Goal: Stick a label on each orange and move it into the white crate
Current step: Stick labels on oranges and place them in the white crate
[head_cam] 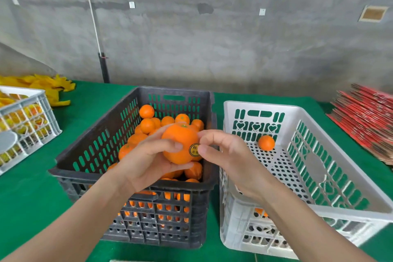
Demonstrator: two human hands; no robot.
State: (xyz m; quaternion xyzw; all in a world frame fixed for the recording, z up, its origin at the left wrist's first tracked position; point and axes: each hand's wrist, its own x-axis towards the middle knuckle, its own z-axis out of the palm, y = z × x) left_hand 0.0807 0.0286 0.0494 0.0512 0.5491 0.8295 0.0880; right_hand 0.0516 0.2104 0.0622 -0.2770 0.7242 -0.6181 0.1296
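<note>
An orange [179, 144] is held above the black crate [136, 178], cupped in the left hand [146, 161] with its green stem end tilted up and away. The right hand [225, 155] is closed at thumb and forefinger, pressing on a round yellow label [194, 149] on the orange's right side; its print cannot be read in full. The white crate [319, 176] stands just beside on the green desk [32, 187], holding one orange [266, 142] near its far wall, the floor otherwise open.
</note>
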